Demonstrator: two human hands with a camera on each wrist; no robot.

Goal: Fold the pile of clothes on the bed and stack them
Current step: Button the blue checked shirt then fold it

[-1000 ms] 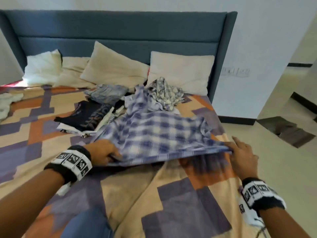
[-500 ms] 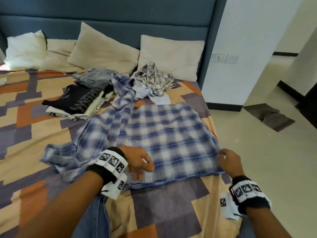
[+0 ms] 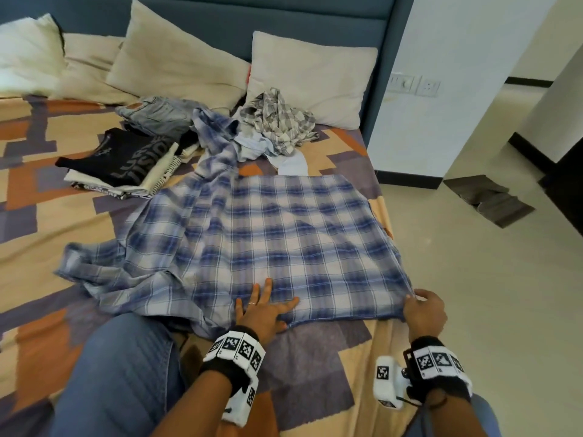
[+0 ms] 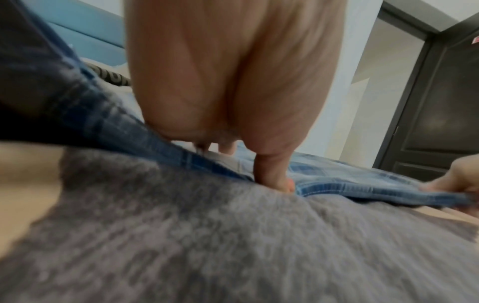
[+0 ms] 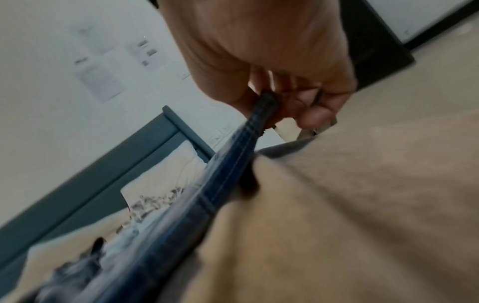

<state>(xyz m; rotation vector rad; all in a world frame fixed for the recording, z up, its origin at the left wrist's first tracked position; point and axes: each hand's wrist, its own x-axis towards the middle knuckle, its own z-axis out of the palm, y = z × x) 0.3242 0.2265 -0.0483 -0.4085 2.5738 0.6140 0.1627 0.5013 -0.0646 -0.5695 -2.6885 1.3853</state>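
Far left, white and cream pillows (image 3: pixel 176 58) lean on the padded blue headboard (image 3: pixel 284 14). Below them a folded stack (image 3: pixel 123 165): black printed tee on top, cream and striped pieces under, folded grey denim (image 3: pixel 154 113) just behind. The patchwork bedspread (image 3: pixel 47 209), a fuzzy weave of orange, tan and purple blocks, covers the bed. A denim-clad knee (image 3: pixel 120 367) sits at the near edge.

Centre: the blue-white plaid shirt (image 3: pixel 284 231), thin woven cotton, is spread mostly flat; its left side and sleeve are bunched and wrinkled, and one sleeve trails back toward the crumpled grey-check shirt (image 3: pixel 277 118) by the right pillow. The left hand (image 3: pixel 265 310) lies flat on the near hem, fingers straight and spread, a ring on one; in the wrist view the thumb (image 4: pixel 272 176) presses at the hem edge, blurry.

Right: the right hand (image 3: pixel 424 313) pinches the shirt's near right corner, thumb and fingers (image 5: pixel 316 114) clamped on the hem, probably lifting it slightly. Beyond the bed edge, cream floor, a dark mat (image 3: pixel 489 197), wall sockets (image 3: pixel 415 85).
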